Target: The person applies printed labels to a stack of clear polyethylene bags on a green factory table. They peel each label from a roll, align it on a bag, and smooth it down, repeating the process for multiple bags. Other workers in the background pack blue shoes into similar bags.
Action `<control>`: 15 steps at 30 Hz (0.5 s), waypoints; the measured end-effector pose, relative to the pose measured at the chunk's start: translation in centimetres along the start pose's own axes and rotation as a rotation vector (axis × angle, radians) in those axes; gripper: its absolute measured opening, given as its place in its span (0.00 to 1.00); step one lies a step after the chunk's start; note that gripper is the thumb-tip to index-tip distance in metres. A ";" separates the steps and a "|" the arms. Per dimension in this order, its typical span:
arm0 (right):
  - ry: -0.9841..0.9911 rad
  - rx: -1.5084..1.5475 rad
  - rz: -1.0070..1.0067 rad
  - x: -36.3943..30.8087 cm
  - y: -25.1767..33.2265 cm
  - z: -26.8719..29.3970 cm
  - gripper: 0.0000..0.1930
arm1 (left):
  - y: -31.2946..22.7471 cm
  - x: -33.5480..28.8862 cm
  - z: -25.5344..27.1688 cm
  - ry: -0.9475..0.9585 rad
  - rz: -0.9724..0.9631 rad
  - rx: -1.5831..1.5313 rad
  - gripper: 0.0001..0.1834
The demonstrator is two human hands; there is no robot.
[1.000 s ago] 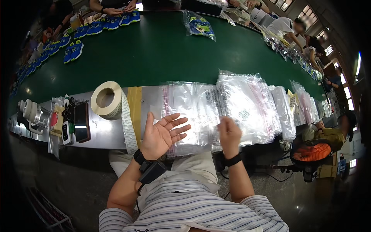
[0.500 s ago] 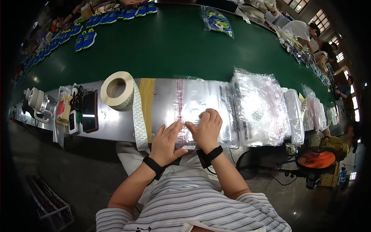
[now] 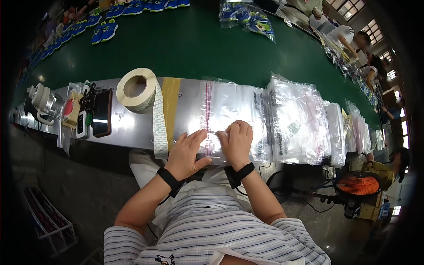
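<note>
A clear plastic bag (image 3: 236, 99) with a pink strip along its left side lies flat on the metal ledge in front of me. My left hand (image 3: 187, 150) rests on its left edge, fingers stretched out, near the pink strip. Bent and close together, the fingers of my right hand (image 3: 238, 143) press on the bag's middle, thumb pointing left; anything pinched there is hidden. A small white label (image 3: 213, 157) shows at the bag's near edge, beside my left thumb. To the left, a roll of labels (image 3: 123, 90) stands with its printed strip hanging over the front edge.
Stacked clear bags (image 3: 298, 123) lie to the right. Left along the ledge are a phone (image 3: 102, 114), a small white device (image 3: 81, 124) and a jug (image 3: 46, 104). Beyond, a green belt (image 3: 163, 48) carries blue shoes (image 3: 104, 32) and bagged shoes (image 3: 258, 24). A fan (image 3: 358, 184) stands at right.
My view has shifted slightly. More bagged shoes have come into sight on the belt. The label by my left thumb now looks thinner, as if tilted. Both hands stay nearly in place on the bag.
</note>
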State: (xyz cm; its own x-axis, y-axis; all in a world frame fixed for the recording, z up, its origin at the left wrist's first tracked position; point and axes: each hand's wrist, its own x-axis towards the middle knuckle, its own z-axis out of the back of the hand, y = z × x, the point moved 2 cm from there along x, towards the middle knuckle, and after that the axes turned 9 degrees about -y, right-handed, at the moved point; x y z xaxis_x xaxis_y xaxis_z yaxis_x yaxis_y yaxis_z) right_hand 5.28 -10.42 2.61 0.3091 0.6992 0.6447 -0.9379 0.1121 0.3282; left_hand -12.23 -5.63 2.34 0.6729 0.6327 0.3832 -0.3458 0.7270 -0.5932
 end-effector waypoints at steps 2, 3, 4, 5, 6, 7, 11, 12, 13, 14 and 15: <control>0.037 -0.026 -0.074 -0.4 -1.7 -0.4 0.09 | -0.5 0.2 0.4 -0.006 -0.010 0.040 0.41; 0.042 -0.005 -0.133 -0.4 -2.6 -0.2 0.08 | -0.8 0.3 0.5 -0.005 -0.015 0.059 0.41; 0.027 0.113 -0.186 -0.2 -3.5 0.5 0.06 | -0.9 0.7 0.9 0.051 0.001 0.104 0.39; 0.043 0.256 -0.301 -0.3 -4.4 1.2 0.06 | -1.2 1.3 1.2 0.098 0.020 0.144 0.38; 0.061 0.400 -0.416 -0.5 -4.9 1.6 0.06 | -1.8 2.0 1.7 0.145 0.038 0.184 0.37; 0.085 0.408 -0.474 -0.8 -5.2 1.9 0.07 | -3.0 4.5 2.9 0.440 0.198 0.164 0.32; 0.225 0.345 -0.263 -1.0 -3.7 1.1 0.05 | -4.9 10.6 0.2 0.365 0.476 -1.229 0.26; 0.209 0.440 -0.320 -1.2 -4.0 1.0 0.05 | -4.5 11.6 -2.1 0.435 0.648 -1.706 0.24; 0.186 0.532 -0.382 -1.6 -4.5 1.1 0.06 | -4.0 12.1 -4.1 0.542 0.831 -1.899 0.23; 0.159 0.622 -0.445 -1.6 -5.0 1.4 0.06 | -2.3 12.0 -6.5 0.485 0.834 -1.954 0.22; 0.179 0.680 -0.559 -0.8 -5.1 2.1 0.08 | -0.3 11.1 -9.3 0.423 0.835 -2.007 0.21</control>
State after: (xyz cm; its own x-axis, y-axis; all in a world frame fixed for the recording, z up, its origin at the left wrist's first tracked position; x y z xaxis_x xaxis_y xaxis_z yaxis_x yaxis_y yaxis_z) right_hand 10.10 -13.03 1.84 0.6106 0.7736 0.1696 -0.3447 0.0667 0.9363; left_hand 1.41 -1.32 0.24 0.9295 0.2834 -0.2361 0.1969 -0.9225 -0.3321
